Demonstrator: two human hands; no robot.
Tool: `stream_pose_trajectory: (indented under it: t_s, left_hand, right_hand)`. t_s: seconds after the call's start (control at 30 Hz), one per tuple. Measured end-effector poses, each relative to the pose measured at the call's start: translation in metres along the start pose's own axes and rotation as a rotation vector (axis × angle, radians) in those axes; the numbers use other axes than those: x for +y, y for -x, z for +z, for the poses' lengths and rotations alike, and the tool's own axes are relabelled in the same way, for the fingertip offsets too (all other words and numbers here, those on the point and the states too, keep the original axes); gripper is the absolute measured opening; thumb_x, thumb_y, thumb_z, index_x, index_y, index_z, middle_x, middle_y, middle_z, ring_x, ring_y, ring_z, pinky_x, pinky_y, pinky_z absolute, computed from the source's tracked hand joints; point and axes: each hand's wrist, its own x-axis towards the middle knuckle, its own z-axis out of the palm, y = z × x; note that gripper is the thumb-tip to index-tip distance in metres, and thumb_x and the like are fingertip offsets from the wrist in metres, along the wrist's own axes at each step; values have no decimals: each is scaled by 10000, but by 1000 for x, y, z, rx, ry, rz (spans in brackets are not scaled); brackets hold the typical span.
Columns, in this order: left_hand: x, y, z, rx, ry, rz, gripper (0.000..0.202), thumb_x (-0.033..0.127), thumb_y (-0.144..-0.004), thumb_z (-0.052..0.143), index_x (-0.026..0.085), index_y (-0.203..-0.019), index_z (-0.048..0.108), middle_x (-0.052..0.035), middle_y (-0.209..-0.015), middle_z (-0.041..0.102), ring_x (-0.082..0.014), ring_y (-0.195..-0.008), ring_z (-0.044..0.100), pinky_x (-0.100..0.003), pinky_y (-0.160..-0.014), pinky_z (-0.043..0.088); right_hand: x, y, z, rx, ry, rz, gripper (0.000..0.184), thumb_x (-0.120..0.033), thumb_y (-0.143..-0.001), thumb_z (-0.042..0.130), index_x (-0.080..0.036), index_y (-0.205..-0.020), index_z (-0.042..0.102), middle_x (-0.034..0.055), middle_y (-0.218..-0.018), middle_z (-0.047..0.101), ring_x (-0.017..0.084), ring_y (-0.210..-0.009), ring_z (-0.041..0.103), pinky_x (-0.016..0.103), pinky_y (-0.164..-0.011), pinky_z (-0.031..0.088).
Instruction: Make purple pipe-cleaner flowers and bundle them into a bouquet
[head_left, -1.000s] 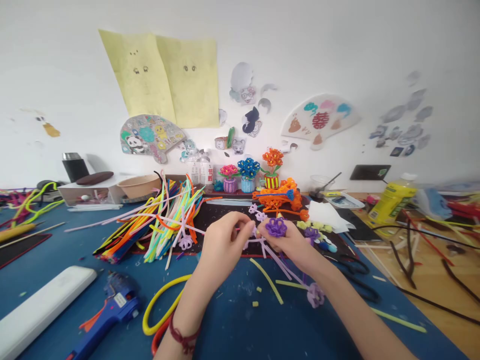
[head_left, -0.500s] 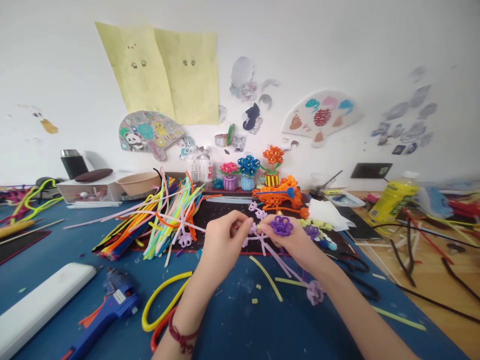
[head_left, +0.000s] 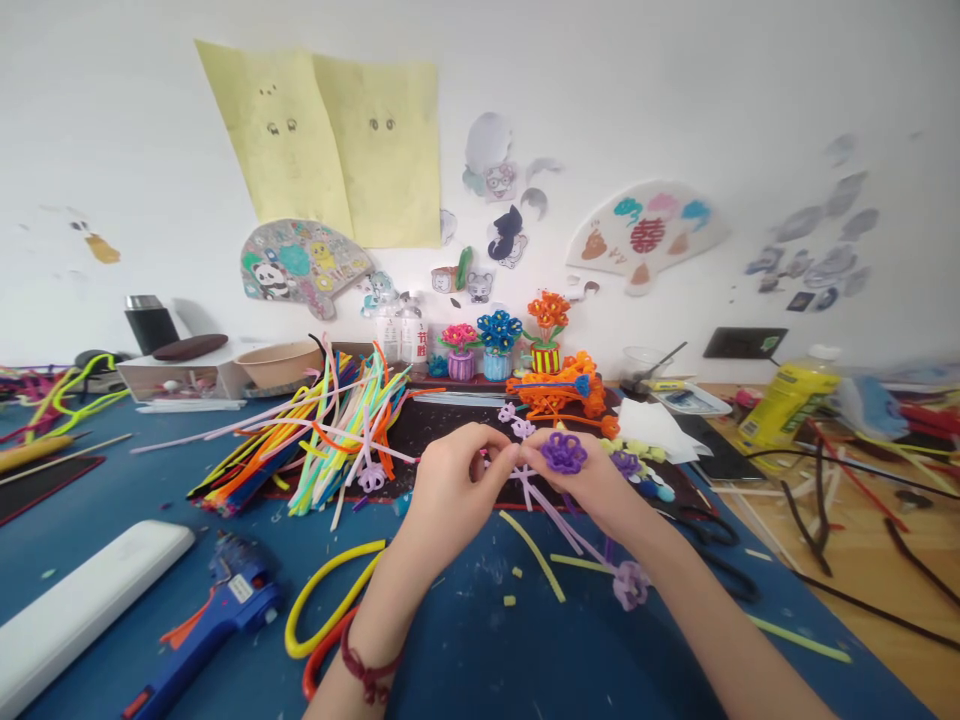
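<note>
Left hand [head_left: 459,482] and right hand [head_left: 598,482] are bare; a dark red knotted cord bracelet [head_left: 366,672] circles the left wrist [head_left: 386,612].

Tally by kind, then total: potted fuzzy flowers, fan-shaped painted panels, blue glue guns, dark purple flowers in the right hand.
Pink, blue and orange potted fuzzy flowers: 3
Fan-shaped painted panels: 2
Blue glue gun: 1
Dark purple flower in the right hand: 1
Total: 7

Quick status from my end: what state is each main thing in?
Left hand: fingertips pinched
Right hand: fingers curled, holding purple flower
Purple flower: petals looped
Glue gun: lying down
Pipe cleaners: loosely heaped
Yellow bottle: capped
Thermos: upright, lid on
Yellow paper: creased, on wall
</note>
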Motion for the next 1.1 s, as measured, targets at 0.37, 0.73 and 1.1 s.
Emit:
stream_pose_trajectory:
  t_s: [0.37,0.73,1.1]
  left_hand:
    - [2,0,-1,60,46,11,122,222,-884,519,181,-795,592,15,-713,591,-99,-593,476,-221,-561,363]
    - [-1,3,3,-87,-108,165,137,224,-936,449,201,-881,572,-12,-861,602,-129,-756,563,-242,-660,406]
    - [0,4,5,-33,-323,204,151,249,-949,417,200,-889,546,-7,-872,595,-116,-703,560,-231,-616,403]
  right_hand:
    - [9,-1,-6,-16,-74,94,382,-526,-768,652,-160,-661,629,-75,-495,304,72,-461,238,243,-449,193]
    - [8,-1,3,-76,-123,135,450,-603,-752,624,-184,-645,500,-87,-501,284,73,-476,208,248,-454,158]
    - [16,-3,-6,-17,-130,127,356,-496,-759,665,-169,-669,559,-81,-519,301,69,-481,217,247,-459,146]
